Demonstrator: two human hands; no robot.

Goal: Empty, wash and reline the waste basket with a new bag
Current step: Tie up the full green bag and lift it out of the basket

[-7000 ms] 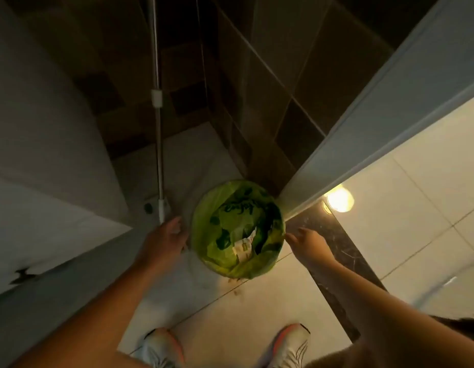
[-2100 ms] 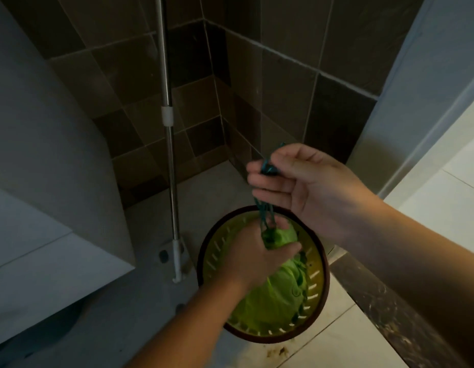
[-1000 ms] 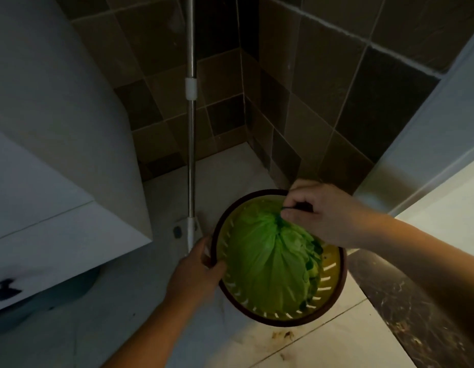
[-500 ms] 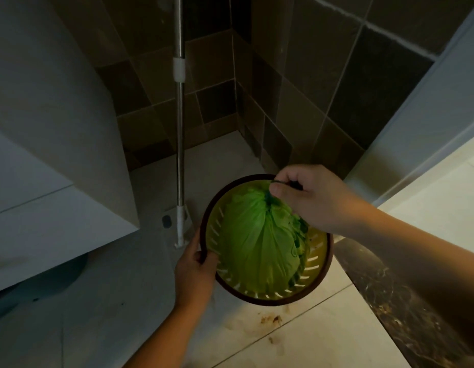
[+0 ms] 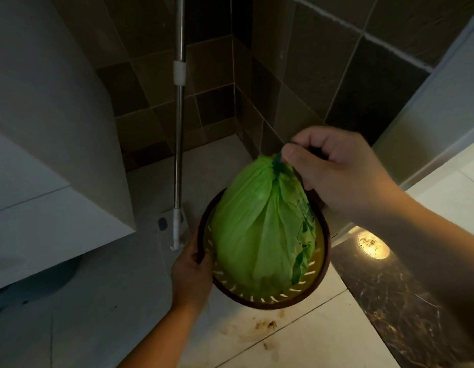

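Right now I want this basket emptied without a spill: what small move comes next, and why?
Probably keep lifting straight up with the right hand: it pinches the tied neck of the green bag, whose lower part sits inside the basket, while the left hand grips the rim to steady it.

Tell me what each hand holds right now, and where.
Right hand pinches the green bag at its gathered neck; left hand grips the waste basket by its left rim.

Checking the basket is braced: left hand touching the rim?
Touching. Head view shows the left hand gripping the waste basket rim, fingers curled over its edge.
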